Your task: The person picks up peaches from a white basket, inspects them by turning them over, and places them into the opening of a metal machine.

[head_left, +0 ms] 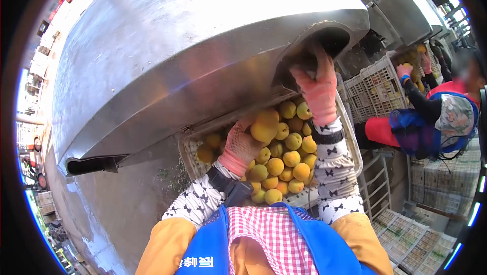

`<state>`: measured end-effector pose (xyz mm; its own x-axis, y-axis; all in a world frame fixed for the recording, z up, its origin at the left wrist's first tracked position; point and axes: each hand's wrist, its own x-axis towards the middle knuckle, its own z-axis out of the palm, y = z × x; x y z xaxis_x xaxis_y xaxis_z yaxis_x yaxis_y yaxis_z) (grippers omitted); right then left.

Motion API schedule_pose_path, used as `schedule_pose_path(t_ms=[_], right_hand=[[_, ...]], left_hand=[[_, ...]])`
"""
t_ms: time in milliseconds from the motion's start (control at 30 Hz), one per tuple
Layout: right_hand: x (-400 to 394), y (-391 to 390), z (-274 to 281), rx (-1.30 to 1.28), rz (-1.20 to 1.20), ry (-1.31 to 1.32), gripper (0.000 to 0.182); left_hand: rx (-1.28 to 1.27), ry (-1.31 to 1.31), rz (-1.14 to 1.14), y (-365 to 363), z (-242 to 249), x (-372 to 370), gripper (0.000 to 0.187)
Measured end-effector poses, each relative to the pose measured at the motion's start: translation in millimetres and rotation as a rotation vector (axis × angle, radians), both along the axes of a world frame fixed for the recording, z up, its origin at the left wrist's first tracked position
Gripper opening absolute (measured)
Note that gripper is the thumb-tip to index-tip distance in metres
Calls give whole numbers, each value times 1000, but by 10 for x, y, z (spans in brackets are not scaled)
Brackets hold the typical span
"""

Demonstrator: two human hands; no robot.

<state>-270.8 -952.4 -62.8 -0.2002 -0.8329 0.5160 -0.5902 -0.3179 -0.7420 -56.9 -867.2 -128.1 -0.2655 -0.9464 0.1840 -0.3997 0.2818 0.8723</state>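
My left hand [242, 145], in a pink mesh glove, is closed around a yellow peach [265, 126] above the crate. My right hand [318, 88], gloved in pink, reaches up to the dark opening [329, 41] at the end of a large metal machine [203, 62]. Its fingers look stretched apart, though shadow hides part of them, and I see nothing held there. Below both hands, a pale plastic crate [353, 148] holds many yellow-green peaches [275, 166]. The crate stands partly under the machine's lower edge.
At the right, a co-worker in a blue vest [406, 128] handles fruit by another white crate [374, 86]. A metal rack [376, 181] stands near my right side, and stacked pale crates [421, 239] fill the lower right. A second slot [91, 165] opens at the machine's left end.
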Motion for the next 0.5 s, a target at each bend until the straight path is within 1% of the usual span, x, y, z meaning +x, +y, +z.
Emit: schedule_pose_path(t_ms=[33,67,133,167,233,267,300,333,367,400,433,467,500], right_hand=[[44,308,145,167,68,-63,78],[92,570,203,332,135,-124,80],[189,867,137,248,361,45,81],[262,973,146,334,379,38,85],[261,998,84,325,344,60,82],[274,998,74,303,307,82,79],[286,950,118,194,239,85,78],[282,865,126,182,230,90,78],[260,752,113,90,81,99,77],[236,637,98,1,-67,103,76],[194,473,89,-25,-116,130,76],[176,324,18,-30,-123,130,76],[175,180,-92,29,-190,274,74]], left_hand=[[-141,-94,-29,4,72,6,44],[-140,-94,-19,-1,127,8,44],[-243,-229,-5,-6,215,-8,40],[-242,-225,-2,-13,243,-24,40],[-20,191,-97,-4,262,-89,40],[-22,193,-100,-23,208,-147,40],[317,614,-74,-74,144,-243,40],[661,1028,-51,-124,102,-312,40],[655,1028,-62,-120,68,-284,40],[518,822,-83,-62,68,-182,38],[380,615,-104,-12,69,-107,37],[376,613,-112,20,43,-76,37],[558,720,12,49,-20,-52,37]])
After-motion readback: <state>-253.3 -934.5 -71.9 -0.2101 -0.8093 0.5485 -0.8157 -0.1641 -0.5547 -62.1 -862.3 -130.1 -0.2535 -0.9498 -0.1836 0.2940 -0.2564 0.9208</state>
